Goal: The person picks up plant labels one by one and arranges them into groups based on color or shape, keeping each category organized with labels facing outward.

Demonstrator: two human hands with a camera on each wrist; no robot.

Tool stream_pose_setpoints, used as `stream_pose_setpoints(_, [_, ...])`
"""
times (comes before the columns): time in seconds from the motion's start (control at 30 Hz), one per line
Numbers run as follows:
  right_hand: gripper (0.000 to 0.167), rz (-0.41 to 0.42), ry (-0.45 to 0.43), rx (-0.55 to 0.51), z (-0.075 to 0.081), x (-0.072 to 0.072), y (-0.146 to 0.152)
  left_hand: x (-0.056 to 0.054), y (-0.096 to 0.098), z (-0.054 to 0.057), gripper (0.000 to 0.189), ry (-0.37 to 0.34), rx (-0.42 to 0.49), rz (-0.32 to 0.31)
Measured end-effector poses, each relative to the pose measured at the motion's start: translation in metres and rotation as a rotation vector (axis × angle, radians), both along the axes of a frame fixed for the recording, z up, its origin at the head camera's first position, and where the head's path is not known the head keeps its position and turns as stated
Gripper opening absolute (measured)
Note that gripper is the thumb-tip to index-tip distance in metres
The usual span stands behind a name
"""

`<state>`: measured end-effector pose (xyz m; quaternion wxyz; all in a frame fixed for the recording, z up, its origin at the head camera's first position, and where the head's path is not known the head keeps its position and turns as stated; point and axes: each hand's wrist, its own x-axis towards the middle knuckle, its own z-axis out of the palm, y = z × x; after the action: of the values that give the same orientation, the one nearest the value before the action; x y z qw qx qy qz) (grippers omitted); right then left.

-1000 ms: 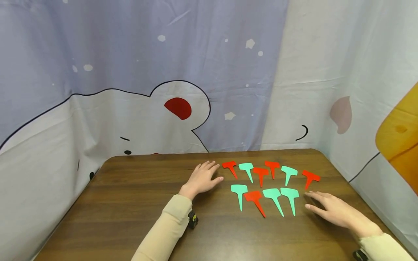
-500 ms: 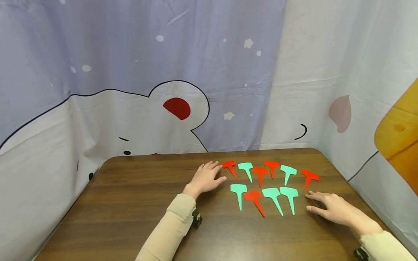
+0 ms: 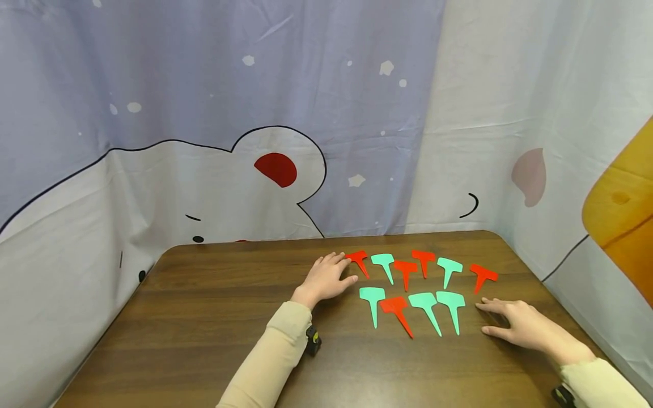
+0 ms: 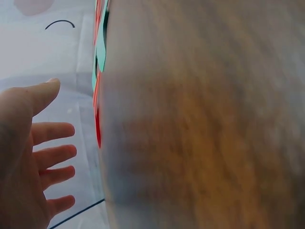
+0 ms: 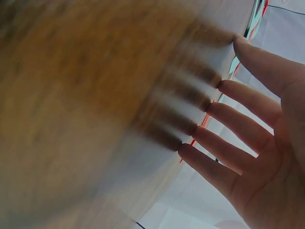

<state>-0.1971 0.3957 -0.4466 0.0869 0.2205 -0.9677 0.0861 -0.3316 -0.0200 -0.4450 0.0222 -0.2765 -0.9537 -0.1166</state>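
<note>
Table (image 3: 183,328) bears 5 red tags (image 3: 395,305), 5 green tags (image 3: 423,300).

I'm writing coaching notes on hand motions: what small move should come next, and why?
I'd probably lower the left hand onto the leftmost red tag in the far row: that hand holds nothing, the head view shows its fingertips right beside the tag, and the left wrist view shows a gap between them and the table.
</note>
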Motion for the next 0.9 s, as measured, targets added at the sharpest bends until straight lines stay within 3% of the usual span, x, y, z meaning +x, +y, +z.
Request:
stream_pose_setpoints(0.63, [0.053,0.016,0.018,0.006,0.000,0.000,0.000,-0.004,0.017,-0.001,0.053,-0.036,0.007,0.046])
stream_pose_setpoints(0.9, [0.053,0.012,0.007,0.005,0.001,0.000,0.000,-0.007,0.026,0.000,0.045,-0.007,-0.008,0.094])
